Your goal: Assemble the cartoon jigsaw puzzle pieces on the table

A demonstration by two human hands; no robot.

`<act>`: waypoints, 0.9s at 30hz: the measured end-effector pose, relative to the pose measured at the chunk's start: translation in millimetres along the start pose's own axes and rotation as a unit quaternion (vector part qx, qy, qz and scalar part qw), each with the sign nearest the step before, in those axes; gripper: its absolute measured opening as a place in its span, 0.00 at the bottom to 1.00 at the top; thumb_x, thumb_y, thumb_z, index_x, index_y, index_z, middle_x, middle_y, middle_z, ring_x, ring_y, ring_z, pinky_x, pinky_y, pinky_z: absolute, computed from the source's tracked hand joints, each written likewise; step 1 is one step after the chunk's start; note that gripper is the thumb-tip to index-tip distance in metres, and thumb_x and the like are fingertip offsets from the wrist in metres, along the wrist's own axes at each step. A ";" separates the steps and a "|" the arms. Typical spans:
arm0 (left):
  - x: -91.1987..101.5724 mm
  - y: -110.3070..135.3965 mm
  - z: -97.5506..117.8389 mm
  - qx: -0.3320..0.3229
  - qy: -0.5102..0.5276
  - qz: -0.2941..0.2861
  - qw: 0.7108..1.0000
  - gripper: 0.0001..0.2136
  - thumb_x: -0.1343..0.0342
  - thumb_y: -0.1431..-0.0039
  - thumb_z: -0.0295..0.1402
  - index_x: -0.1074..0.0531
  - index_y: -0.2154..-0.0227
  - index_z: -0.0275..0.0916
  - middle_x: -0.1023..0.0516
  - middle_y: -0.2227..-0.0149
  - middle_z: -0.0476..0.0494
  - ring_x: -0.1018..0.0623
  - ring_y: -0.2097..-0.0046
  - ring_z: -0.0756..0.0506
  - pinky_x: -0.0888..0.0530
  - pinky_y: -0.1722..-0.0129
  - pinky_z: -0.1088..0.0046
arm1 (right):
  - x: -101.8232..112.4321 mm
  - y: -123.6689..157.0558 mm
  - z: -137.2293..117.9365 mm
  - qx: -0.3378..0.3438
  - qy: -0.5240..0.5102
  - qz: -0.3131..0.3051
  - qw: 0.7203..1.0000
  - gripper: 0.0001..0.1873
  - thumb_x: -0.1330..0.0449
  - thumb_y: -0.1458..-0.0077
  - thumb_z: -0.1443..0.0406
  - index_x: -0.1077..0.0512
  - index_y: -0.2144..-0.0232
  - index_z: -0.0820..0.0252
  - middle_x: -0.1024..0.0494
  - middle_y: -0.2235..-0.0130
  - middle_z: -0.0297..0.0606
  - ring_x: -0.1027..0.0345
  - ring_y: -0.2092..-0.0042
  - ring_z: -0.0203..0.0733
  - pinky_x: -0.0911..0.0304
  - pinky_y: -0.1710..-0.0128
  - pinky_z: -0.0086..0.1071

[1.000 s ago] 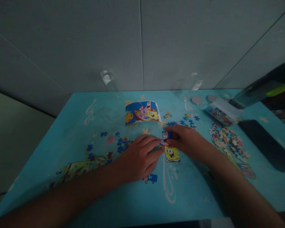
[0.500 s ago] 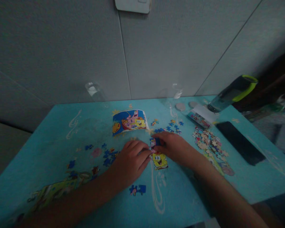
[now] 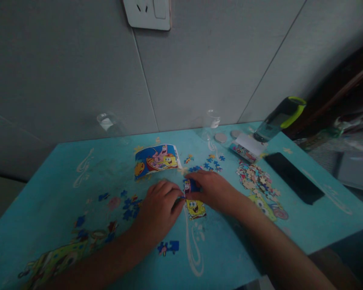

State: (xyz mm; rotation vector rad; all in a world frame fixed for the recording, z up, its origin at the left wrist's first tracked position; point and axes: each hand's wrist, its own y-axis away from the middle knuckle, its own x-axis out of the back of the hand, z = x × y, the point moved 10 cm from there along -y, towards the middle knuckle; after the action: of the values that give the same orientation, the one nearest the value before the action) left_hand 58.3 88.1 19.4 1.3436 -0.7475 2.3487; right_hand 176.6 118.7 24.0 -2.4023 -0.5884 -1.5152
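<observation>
A small joined cluster of jigsaw pieces (image 3: 194,207) with a yellow cartoon face lies mid-table on the turquoise table (image 3: 238,241). My left hand (image 3: 159,209) rests palm down just left of it, fingers curled against its upper edge. My right hand (image 3: 210,190) comes in from the right and pinches a blue piece (image 3: 190,185) at the top of the cluster. A curled reference picture (image 3: 156,160) lies behind the hands. Loose blue pieces (image 3: 130,202) are scattered to the left.
A heap of mixed pieces (image 3: 255,180) lies at the right, with a black phone (image 3: 293,177) and a dark bottle with a green cap (image 3: 278,119) beyond. Two clear tubes (image 3: 107,122) stand by the wall. A small joined blue bit (image 3: 168,247) lies near the front.
The camera has tilted up and swung right, so a wall socket now shows. Both hands stay at the cluster, left fingers curling in closer to it.
</observation>
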 end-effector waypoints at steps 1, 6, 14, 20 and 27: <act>-0.3 -0.4 -0.7 0.005 0.006 0.001 1.000 0.02 0.39 0.37 0.31 0.25 0.62 0.40 0.25 0.59 0.45 0.28 0.54 0.41 0.30 0.53 0.57 | -0.4 0.0 0.5 -0.002 0.000 0.000 1.000 0.27 0.33 0.43 0.52 0.28 0.44 0.52 0.20 0.55 0.42 0.26 0.55 0.47 0.34 0.55 0.38; 0.6 -1.5 -4.6 0.018 0.028 0.011 0.999 0.03 0.38 0.38 0.32 0.26 0.63 0.41 0.24 0.60 0.46 0.27 0.55 0.41 0.30 0.52 0.57 | -0.5 0.1 -0.5 -0.002 -0.001 -0.005 1.000 0.25 0.34 0.43 0.52 0.27 0.45 0.53 0.20 0.55 0.43 0.26 0.55 0.47 0.34 0.54 0.39; 0.5 -0.7 -8.7 0.021 0.056 0.023 0.998 0.04 0.37 0.39 0.32 0.27 0.64 0.41 0.24 0.61 0.47 0.27 0.55 0.42 0.30 0.53 0.58 | 0.7 0.7 -1.5 -0.001 -0.012 -0.006 1.000 0.25 0.35 0.42 0.52 0.27 0.45 0.54 0.20 0.55 0.43 0.26 0.53 0.48 0.35 0.52 0.39; 4.5 -0.7 -7.8 0.012 0.060 0.039 0.997 0.04 0.37 0.39 0.33 0.26 0.65 0.41 0.23 0.61 0.47 0.26 0.55 0.42 0.30 0.53 0.59 | 0.4 0.1 -2.7 -0.005 -0.006 -0.009 1.000 0.25 0.34 0.42 0.52 0.27 0.45 0.53 0.20 0.55 0.43 0.26 0.54 0.47 0.35 0.53 0.38; 2.1 -0.6 -10.0 0.022 0.079 0.022 0.996 0.06 0.34 0.42 0.31 0.25 0.63 0.42 0.23 0.60 0.47 0.26 0.55 0.42 0.29 0.53 0.58 | -0.2 0.0 -1.0 -0.003 -0.005 -0.003 1.000 0.26 0.33 0.43 0.53 0.28 0.44 0.53 0.20 0.54 0.43 0.25 0.54 0.48 0.34 0.54 0.39</act>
State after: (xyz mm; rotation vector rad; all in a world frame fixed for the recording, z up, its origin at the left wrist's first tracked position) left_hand 50.7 94.6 17.3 1.1515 -0.6891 2.4846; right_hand 175.8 118.2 24.3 -2.4159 -0.5951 -1.5094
